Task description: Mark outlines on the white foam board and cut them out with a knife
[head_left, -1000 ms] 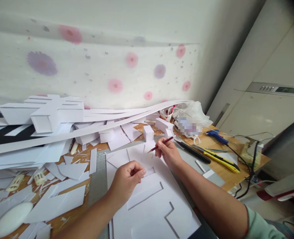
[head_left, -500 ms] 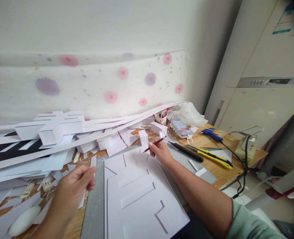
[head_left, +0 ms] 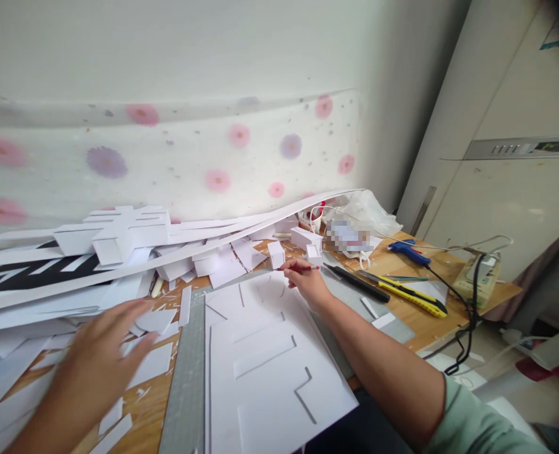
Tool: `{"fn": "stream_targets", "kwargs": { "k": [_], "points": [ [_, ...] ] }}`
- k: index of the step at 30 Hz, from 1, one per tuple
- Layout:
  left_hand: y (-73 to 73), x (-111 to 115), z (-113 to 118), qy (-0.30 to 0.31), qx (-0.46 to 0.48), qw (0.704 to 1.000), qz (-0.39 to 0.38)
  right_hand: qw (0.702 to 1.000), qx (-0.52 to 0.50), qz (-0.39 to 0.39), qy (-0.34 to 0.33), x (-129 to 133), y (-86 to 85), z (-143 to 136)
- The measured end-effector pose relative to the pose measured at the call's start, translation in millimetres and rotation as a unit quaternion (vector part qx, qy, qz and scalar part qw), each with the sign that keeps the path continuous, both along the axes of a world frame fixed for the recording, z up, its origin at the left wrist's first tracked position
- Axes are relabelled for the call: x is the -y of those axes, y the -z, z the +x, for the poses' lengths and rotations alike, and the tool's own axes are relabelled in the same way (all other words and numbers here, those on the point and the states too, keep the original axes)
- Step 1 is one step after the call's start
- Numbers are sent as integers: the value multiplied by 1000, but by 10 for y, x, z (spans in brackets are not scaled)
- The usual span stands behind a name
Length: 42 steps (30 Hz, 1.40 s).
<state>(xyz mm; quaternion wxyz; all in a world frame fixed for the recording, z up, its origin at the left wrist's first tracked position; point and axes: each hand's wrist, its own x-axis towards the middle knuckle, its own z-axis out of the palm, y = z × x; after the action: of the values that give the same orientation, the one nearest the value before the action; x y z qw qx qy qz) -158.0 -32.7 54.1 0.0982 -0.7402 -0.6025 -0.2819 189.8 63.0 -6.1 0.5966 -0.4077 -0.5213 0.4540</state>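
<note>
A white board with cut slots (head_left: 265,378) lies on a grey cutting mat (head_left: 182,391). Above its far edge my right hand (head_left: 307,284) pinches a dark red pencil (head_left: 311,268), held almost level. My left hand (head_left: 106,347), slightly blurred, hovers over white paper scraps (head_left: 154,366) left of the mat, its thumb and fingers apart and nothing between them. A small white paper box (head_left: 276,254) stands just beyond the pencil. Beside the left hand, a narrow white strip (head_left: 185,306) rests at the mat's left edge.
A folded white model (head_left: 132,230) and long white strips (head_left: 241,231) lie at the back left. On the right are a black pen-like tool (head_left: 359,284), a yellow cutter (head_left: 411,296), a blue glue gun (head_left: 409,251) with a cable, and a plastic bag (head_left: 371,211).
My left hand has moved left and its fingers have opened. The pencil in my right hand has tipped from slanted to nearly level. The view has shifted slightly left.
</note>
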Motion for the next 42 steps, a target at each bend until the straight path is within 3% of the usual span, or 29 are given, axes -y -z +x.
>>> {"fn": "stream_targets", "kwargs": {
  "k": [3,6,8,10,18,23,29,42],
  "points": [
    [44,129,714,117,-44,984,-127,1000,8,-19,5,-3,29,12],
    [106,258,1331,236,-115,941,-213,999,28,-30,4,-4,80,-1],
    [154,305,1599,291,-158,914,-235,998,47,-34,2,-1,111,-14],
    [205,309,1750,309,-188,905,-225,997,68,-36,5,1,137,-21],
    [392,143,1881,308,-219,896,-235,990,118,-67,42,-22,166,-28],
    [587,126,1889,318,-216,894,-229,986,143,-69,52,-19,147,-16],
    [796,129,1876,332,-193,906,-177,977,195,-53,68,-18,140,29],
    [666,31,1877,355,-180,893,-210,966,252,-27,53,-11,140,23]
  ]
}}
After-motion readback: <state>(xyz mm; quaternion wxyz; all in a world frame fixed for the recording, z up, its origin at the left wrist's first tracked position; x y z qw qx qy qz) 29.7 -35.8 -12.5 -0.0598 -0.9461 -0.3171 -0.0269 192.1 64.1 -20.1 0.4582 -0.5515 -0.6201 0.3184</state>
